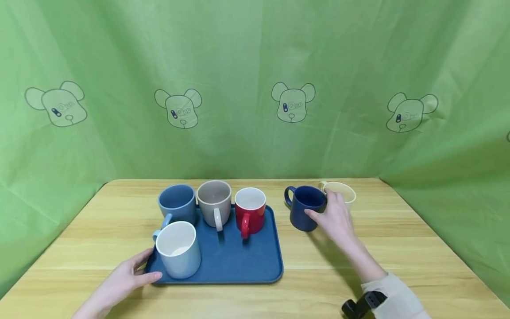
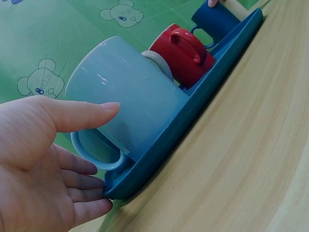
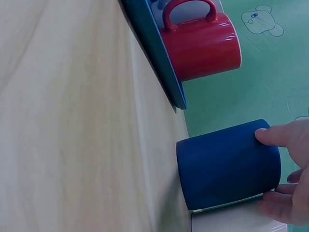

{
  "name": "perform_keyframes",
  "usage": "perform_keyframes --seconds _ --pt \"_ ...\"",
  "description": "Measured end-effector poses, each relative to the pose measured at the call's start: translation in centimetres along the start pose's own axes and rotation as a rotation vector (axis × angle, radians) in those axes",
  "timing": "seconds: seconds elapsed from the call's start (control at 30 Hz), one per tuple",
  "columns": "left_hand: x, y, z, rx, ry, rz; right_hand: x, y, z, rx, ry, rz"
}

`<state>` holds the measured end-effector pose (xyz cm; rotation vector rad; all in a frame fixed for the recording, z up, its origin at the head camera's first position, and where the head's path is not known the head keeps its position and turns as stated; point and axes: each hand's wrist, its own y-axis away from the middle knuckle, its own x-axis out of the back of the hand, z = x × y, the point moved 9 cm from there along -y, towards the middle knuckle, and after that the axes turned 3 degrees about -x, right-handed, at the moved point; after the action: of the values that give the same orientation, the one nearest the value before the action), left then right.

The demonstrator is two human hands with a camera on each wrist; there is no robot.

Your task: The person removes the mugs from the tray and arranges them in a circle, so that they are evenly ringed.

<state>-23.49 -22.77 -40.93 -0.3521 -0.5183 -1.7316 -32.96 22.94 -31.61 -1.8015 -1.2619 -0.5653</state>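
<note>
1. Right cuff: a pale sleeve [image 1: 398, 299] and a black wrist device [image 1: 364, 304], to the right of the blue tray [image 1: 239, 261] and nearer than its front edge. The tray lies flat on the wood-grain table [image 1: 223, 305].
2. Left hand [image 1: 129, 275]: at the tray's front left corner, thumb extended, fingers fairly straight and spread apart from it. Fingertips meet the tray's edge; nothing is grasped. Contact between thumb and mug cannot be told.
3. Light-blue mug [image 1: 181, 254]: upright in the tray's front left corner, handle to the left.
4. Right hand [image 1: 336, 217]: beyond the tray's right edge, thumb and fingers partly closed, gripping a mug near its rim.
5. Dark blue mug [image 1: 301, 215]: the gripped item, right of the tray and apart from it, handle toward the tray side. Whether its base bears on the table cannot be determined.
6. Red mug [image 1: 255, 217]: upright, tray's back right area, handle toward the front.
7. Mid-blue mug [image 1: 181, 212], tray's back left corner; grey mug [image 1: 209, 212] beside it along the back edge.
8. Cream mug [image 1: 341, 190]: right of the tray, behind the right hand, partly hidden.
9. Green cloth [image 1: 255, 146]: behind the tray, printed with bear heads.
</note>
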Motion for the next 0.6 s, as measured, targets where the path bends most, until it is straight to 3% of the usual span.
perform_keyframes --seconds 0.27,0.4,0.6 --pt "0.0 0.1 0.4 -0.039 0.005 0.0 1.1 0.4 -1.2 0.063 0.015 0.007" --pt "0.0 0.1 0.5 -0.038 -0.012 0.003 1.3 0.8 -3.3 0.126 -0.009 0.004" --pt "-0.1 0.1 0.6 -0.033 -0.018 0.004 -0.1 2.0 -7.5 0.198 -0.107 -0.085"
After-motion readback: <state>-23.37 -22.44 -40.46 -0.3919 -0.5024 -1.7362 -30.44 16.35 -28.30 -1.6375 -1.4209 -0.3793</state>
